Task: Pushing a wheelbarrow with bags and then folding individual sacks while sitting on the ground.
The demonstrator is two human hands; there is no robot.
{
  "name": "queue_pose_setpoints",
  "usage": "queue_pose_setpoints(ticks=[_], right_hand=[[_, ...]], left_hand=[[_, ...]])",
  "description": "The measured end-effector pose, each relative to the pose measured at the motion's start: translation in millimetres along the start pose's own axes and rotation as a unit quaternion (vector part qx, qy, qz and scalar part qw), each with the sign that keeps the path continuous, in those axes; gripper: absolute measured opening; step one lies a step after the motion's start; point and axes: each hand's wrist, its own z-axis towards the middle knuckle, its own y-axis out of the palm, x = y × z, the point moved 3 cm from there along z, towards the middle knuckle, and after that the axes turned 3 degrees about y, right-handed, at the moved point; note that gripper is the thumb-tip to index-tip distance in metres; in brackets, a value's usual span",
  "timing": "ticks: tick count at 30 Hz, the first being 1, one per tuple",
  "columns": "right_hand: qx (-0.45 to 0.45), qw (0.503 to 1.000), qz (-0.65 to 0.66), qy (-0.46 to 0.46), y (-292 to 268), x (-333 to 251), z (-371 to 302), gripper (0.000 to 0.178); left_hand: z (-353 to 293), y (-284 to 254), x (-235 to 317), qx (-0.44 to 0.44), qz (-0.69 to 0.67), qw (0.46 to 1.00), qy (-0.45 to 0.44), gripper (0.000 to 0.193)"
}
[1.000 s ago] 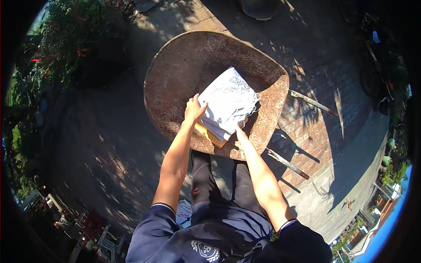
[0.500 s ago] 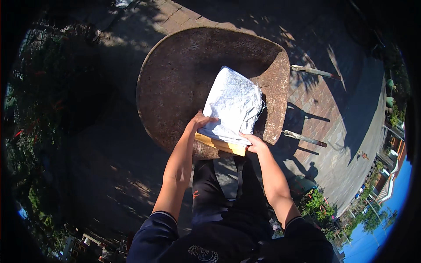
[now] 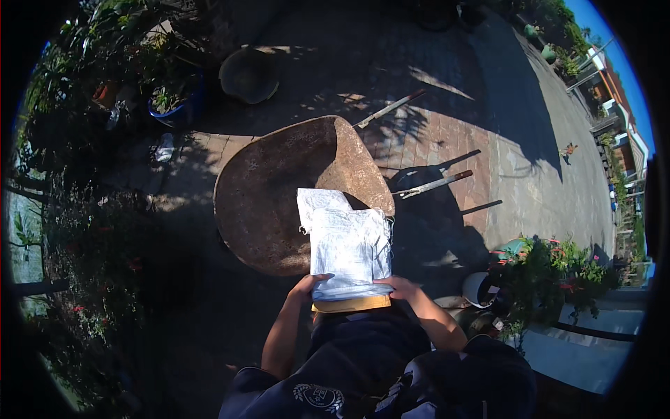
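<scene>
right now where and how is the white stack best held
Grip the white stack probably by both side edges at its near end, where left hand and right hand sit, coming from the wearer's side: that end is straight, the far end uneven.

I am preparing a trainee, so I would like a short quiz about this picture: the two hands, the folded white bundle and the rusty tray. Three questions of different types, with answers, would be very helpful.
1. True or false: only the left hand holds the white bundle.
2. What colour shows below the bundle's edge nearest the person? A) green B) yellow C) red
3. Complete: beyond the rusty tray, two rods point toward the picture's ____ side.

Key:
1. False; the right hand holds it too.
2. B, a yellow layer.
3. right
</scene>
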Motion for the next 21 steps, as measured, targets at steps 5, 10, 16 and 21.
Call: queue_pose_setpoints(ticks=[5,10,16,21], right_hand=[[0.160,0.815,0.535,0.153,108.3,81.8,-47.5,0.035],[0.225,0.757,0.608,0.076,168.9,34.0,-133.0,0.046],[0.236,0.708,0.666,-0.006,260.0,35.5,-199.0,0.046],[0.250,0.683,0.686,-0.008,314.8,29.8,-212.9,0.045]], left_hand=[[-41.2,23.8,-72.2,0.039,0.056,0.990,0.120,0.042],[-88.9,46.6,-131.1,0.030,0.161,0.958,0.233,0.057],[-150.5,83.9,-186.4,-0.018,0.216,0.945,0.244,0.056],[-166.9,62.3,-222.4,0.008,0.261,0.938,0.229,0.051]])
